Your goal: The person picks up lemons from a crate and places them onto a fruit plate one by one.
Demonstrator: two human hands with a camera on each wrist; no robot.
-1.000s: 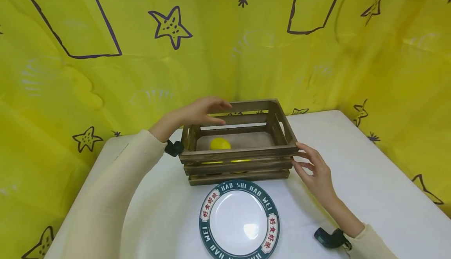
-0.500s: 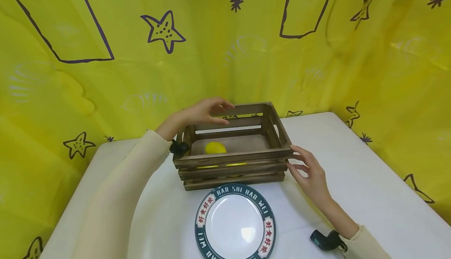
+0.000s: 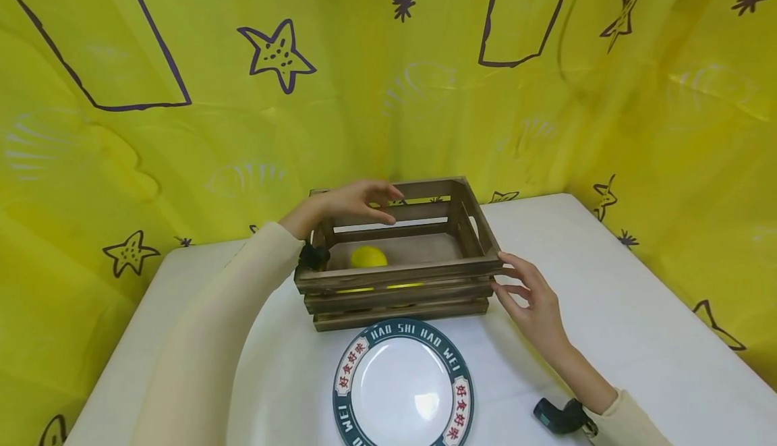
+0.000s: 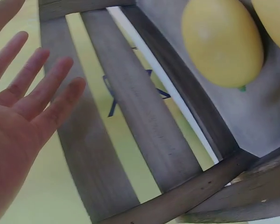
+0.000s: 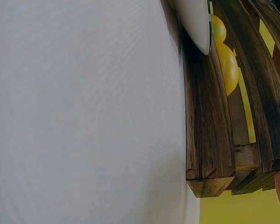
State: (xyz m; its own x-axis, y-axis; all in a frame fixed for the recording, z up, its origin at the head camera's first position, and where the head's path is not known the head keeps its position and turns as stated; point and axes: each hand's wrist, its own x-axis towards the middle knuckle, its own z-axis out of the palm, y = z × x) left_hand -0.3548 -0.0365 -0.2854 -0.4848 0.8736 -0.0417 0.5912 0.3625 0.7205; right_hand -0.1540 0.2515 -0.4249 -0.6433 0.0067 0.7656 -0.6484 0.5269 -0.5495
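Left hand [image 3: 359,202]: your fingers spread wide, above the back-left part of the crate [image 3: 425,271].
Right hand [image 3: 537,305]: your fingertips touch the crate's front-right corner, thumb and forefinger apart.
Yellow fruits [image 3: 368,256]: you have at least two inside the crate, one left of its middle.
Crate: near the surface's [image 3: 583,264] back edge.
Plate [image 3: 397,392]: just before the crate's front edge.

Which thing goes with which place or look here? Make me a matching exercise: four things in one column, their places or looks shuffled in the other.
1. Wooden crate
2. Plate
3. Yellow fruit
4. Right hand

A. Inside the crate
B. Brown and slatted
C. At the crate's front right corner
D. White centre, dark green rim

Pairs: 1-B, 2-D, 3-A, 4-C
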